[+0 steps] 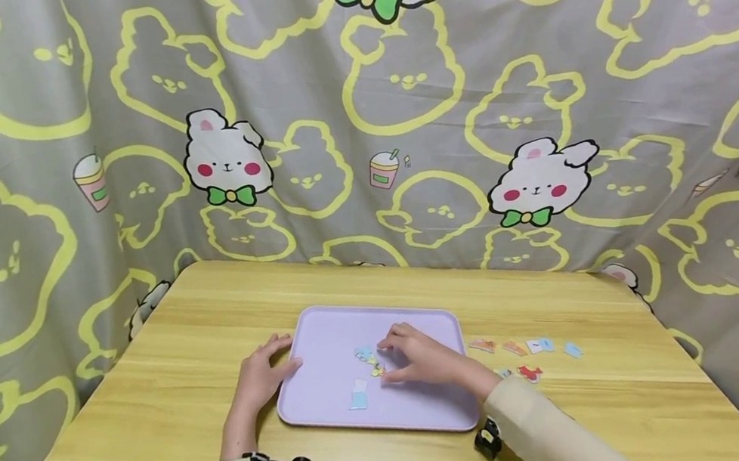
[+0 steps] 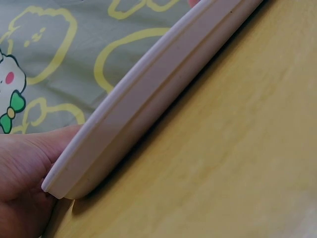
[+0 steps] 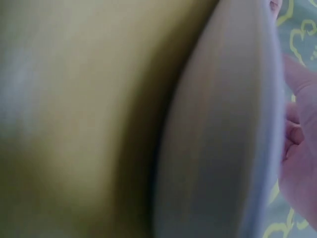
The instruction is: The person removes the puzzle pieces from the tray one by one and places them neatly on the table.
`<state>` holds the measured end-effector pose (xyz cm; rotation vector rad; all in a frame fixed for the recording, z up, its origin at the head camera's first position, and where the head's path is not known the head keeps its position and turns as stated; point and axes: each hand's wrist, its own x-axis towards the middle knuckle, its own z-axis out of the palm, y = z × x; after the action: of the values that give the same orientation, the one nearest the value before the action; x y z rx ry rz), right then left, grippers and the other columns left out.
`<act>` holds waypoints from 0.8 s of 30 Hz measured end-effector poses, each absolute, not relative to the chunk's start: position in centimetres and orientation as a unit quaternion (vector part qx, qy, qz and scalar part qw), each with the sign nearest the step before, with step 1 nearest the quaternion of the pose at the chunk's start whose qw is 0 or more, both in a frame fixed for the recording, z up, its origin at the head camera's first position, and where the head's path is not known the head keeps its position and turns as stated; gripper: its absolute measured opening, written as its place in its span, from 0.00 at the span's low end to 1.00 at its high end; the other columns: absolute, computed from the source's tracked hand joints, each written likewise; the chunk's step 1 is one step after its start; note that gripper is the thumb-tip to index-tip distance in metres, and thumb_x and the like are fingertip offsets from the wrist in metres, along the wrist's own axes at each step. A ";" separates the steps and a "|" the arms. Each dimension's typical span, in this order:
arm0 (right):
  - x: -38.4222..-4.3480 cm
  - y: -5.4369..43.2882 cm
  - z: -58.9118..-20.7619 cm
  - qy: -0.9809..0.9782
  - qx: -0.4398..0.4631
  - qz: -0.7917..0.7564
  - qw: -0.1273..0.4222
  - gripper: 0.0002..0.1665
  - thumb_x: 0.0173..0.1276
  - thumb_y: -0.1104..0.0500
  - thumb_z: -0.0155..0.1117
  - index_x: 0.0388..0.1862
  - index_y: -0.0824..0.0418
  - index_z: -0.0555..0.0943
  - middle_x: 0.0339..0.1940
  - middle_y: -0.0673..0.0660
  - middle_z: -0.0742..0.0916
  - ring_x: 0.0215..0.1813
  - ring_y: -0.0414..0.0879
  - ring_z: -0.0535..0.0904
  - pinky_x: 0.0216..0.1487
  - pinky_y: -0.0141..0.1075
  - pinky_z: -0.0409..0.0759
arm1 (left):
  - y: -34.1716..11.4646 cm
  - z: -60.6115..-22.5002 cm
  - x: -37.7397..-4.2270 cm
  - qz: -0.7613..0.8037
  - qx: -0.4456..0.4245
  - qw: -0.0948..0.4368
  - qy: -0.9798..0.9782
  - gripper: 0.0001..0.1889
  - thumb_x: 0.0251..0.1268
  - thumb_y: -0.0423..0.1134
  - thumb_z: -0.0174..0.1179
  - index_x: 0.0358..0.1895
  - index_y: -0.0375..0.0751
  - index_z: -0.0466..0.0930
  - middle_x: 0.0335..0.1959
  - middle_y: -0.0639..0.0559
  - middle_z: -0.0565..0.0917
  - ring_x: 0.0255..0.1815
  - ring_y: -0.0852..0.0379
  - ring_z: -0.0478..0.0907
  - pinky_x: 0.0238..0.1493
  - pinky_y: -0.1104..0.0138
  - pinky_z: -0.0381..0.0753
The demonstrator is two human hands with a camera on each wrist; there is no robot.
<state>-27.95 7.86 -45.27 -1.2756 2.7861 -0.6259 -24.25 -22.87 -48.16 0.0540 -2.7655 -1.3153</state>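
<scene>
A lilac tray lies on the wooden table. My left hand grips its left edge, thumb over the rim and fingers outside; the left wrist view shows this hand at the tray's side wall. My right hand is over the tray's middle, thumb and fingers spread apart. Its fingertips are right beside small joined puzzle pieces in blue, yellow and green. Nearer me on the tray lies a white-and-blue puzzle piece. The right wrist view is blurred, with this hand beyond the rim.
Right of the tray, several puzzle pieces are scattered: orange ones, white-and-blue ones, a light-blue one and a red one. A patterned grey curtain hangs behind the table.
</scene>
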 end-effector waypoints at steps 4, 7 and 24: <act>-28.0 7.3 -45.4 0.892 -0.418 -0.172 -0.008 0.32 0.60 0.44 0.71 0.56 0.63 0.81 0.45 0.51 0.79 0.46 0.40 0.71 0.51 0.34 0.77 | -23.0 -48.2 -24.3 -0.432 0.025 0.032 -0.901 0.26 0.64 0.39 0.64 0.65 0.38 0.74 0.73 0.35 0.65 0.76 0.29 0.54 0.76 0.39 0.54; -28.1 6.9 -45.5 0.887 -0.431 -0.162 -0.016 0.34 0.61 0.45 0.71 0.58 0.65 0.80 0.44 0.52 0.79 0.44 0.40 0.70 0.47 0.32 0.75 | -23.1 -48.1 -24.3 -0.432 0.025 0.030 -0.901 0.26 0.65 0.39 0.64 0.65 0.38 0.74 0.73 0.34 0.64 0.76 0.28 0.54 0.76 0.38 0.54; -29.0 6.6 -45.7 0.882 -0.433 -0.186 0.017 0.29 0.58 0.47 0.74 0.53 0.63 0.81 0.41 0.51 0.78 0.41 0.39 0.69 0.46 0.32 0.75 | -23.0 -47.9 -24.2 -0.443 0.028 0.025 -0.896 0.26 0.65 0.40 0.64 0.65 0.38 0.74 0.74 0.35 0.63 0.76 0.28 0.53 0.76 0.39 0.53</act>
<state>-29.04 6.62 -45.70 -1.3458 2.7399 -0.5777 -24.23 -22.97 -47.92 0.0855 -2.7711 -1.3689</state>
